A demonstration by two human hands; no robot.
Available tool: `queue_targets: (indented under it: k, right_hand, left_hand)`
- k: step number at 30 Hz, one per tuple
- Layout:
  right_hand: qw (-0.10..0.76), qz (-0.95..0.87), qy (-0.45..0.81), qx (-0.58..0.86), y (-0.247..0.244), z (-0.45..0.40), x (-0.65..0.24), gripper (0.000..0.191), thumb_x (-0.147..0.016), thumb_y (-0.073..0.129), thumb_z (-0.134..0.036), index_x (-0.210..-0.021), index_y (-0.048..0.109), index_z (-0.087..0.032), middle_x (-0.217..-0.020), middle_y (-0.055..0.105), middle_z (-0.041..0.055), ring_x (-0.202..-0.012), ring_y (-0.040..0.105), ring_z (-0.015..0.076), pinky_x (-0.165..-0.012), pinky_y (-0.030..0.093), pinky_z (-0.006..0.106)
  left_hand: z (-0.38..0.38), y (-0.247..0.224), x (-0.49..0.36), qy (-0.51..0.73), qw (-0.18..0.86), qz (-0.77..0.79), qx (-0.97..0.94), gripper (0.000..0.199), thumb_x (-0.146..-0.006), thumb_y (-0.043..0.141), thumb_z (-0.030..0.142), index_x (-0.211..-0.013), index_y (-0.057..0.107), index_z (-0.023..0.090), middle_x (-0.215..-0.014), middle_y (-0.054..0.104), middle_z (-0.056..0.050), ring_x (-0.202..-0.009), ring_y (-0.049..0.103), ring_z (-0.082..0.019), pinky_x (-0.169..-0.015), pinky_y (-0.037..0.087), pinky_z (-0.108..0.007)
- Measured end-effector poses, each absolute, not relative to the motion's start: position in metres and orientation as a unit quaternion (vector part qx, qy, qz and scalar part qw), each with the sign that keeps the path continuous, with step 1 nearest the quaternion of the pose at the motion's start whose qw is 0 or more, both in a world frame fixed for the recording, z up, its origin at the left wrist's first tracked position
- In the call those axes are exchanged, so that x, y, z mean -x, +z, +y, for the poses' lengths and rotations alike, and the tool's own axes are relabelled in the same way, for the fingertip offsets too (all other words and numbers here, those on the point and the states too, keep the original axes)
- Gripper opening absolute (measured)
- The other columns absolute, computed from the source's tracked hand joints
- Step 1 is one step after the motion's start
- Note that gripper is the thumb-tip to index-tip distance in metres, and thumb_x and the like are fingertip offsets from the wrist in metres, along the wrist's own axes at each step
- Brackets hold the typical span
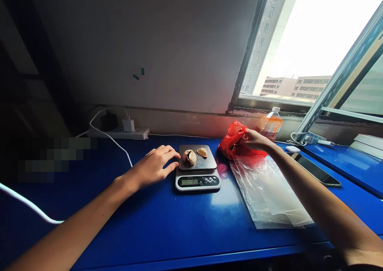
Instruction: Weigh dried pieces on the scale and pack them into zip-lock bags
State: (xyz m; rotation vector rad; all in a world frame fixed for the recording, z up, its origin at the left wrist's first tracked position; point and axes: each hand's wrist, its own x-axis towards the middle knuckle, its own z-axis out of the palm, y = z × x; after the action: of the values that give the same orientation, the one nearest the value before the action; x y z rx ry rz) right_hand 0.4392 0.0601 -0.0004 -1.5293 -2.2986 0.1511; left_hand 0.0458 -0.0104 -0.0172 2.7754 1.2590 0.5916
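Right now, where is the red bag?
In the head view, the red bag is just right of the scale, with the right hand at its opening and the orange bottle behind it.

You have a bottle (270,126) near the window (295,55), a phone (317,170) to your right, and a charger (128,125) on the power strip (136,134).

Left forearm (92,211) is slanting in from lower left; left hand (157,163) is facing palm down, fingers (169,148) curving. Right hand (255,140) is reaching farther forward, pointing leftward.
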Motion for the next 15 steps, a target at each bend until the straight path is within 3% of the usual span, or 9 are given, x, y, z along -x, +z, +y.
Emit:
queue_targets:
  k: [7,11,15]
  right_hand:
    - [0.244,-0.766,0.045,0.593,-0.005,0.061,-0.445,0.035,-0.076,0.048,-0.015,-0.110,0.058,-0.019,-0.089,0.067,0.0046,-0.076,0.062,0.0173,-0.068,0.049,0.026]
    - [0.152,-0.728,-0.125,0.657,0.001,0.060,-0.435,0.030,-0.079,0.052,-0.022,-0.107,0.060,-0.018,-0.099,0.062,0.0115,-0.087,0.060,0.0225,-0.073,0.047,0.030]
    - [0.096,-0.719,-0.160,0.669,0.000,0.069,-0.424,0.025,-0.078,0.058,-0.026,-0.101,0.063,-0.016,-0.106,0.058,0.0156,-0.093,0.057,0.0257,-0.074,0.046,0.033]
  left_hand:
    - [-0.011,-0.016,-0.047,0.182,0.024,0.412,-0.893,0.026,-0.091,0.046,0.034,-0.109,0.062,0.023,-0.110,0.062,-0.006,-0.103,0.057,-0.023,-0.089,0.045,-0.039]
    - [-0.010,-0.017,-0.047,0.179,0.033,0.413,-0.892,0.027,-0.091,0.046,0.034,-0.109,0.062,0.023,-0.111,0.061,-0.006,-0.104,0.056,-0.023,-0.091,0.045,-0.039]
    - [-0.010,-0.019,-0.046,0.176,0.035,0.416,-0.892,0.026,-0.091,0.046,0.033,-0.108,0.062,0.023,-0.111,0.061,-0.005,-0.104,0.055,-0.023,-0.091,0.044,-0.039]
